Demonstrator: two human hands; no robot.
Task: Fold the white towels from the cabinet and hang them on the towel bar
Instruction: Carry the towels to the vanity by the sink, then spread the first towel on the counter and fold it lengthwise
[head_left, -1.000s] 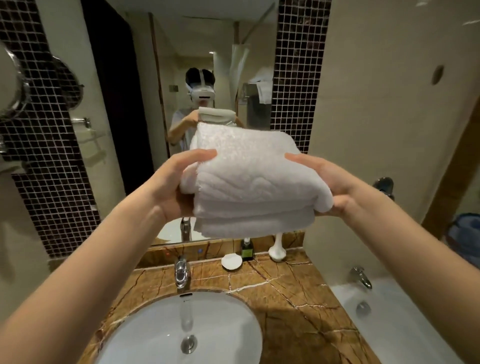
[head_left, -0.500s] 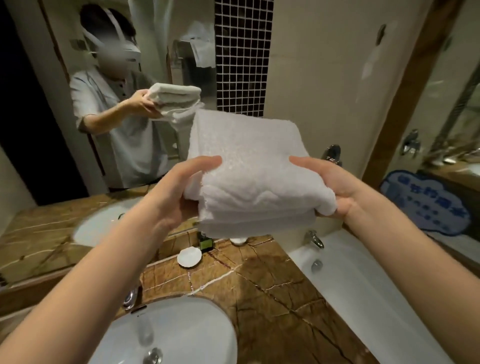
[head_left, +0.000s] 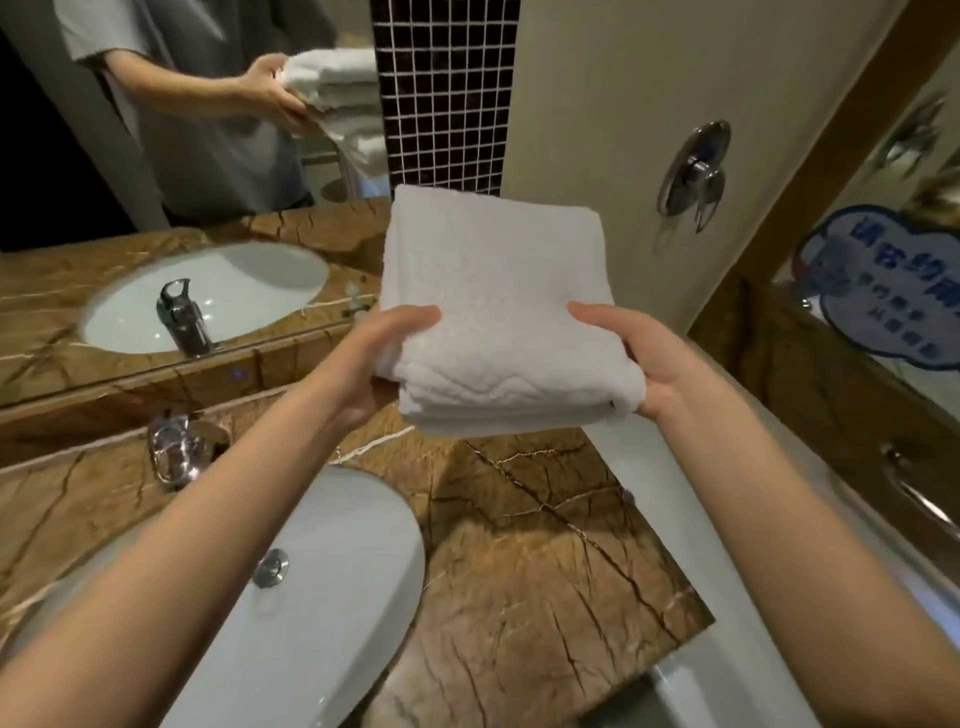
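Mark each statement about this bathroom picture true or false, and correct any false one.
1. The left hand and right hand grip the folded white towel at opposite sides. True.
2. A white sink is set in the brown marble counter. True.
3. The towel lies on the counter. False: the hands hold it in the air above it.
4. The towel hangs open, unfolded. False: it is folded in flat layers.

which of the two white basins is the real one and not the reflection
The lower basin, with the round drain plug showing. The upper basin is its reflection, inside the mirror.
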